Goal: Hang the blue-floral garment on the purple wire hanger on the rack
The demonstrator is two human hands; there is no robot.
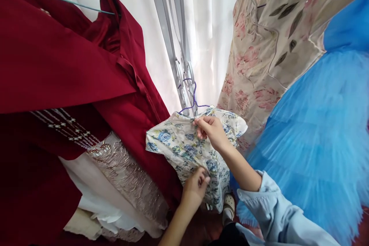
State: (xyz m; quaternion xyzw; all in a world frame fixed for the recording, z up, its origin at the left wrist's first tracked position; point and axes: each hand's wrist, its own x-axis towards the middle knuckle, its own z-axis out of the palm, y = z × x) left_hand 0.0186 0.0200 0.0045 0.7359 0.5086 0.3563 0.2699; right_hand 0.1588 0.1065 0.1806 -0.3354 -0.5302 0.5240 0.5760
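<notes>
A small dress (175,138) of thin white cloth with blue flowers hangs in the middle, from a bent purple hanger (195,94). Its sleeves are short and its cloth is creased. The right hand (211,128) pinches the neck edge between thumb and finger. The left hand (196,185), nearer, has curled fingers pinching the front lower down. On the left hangs a big, smooth red gown (52,61), near a bumpy, shiny pale dress (129,173). On the right is a puffy blue dress (311,123) with soft net layers. The far white curtain (207,27) has long folds.
</notes>
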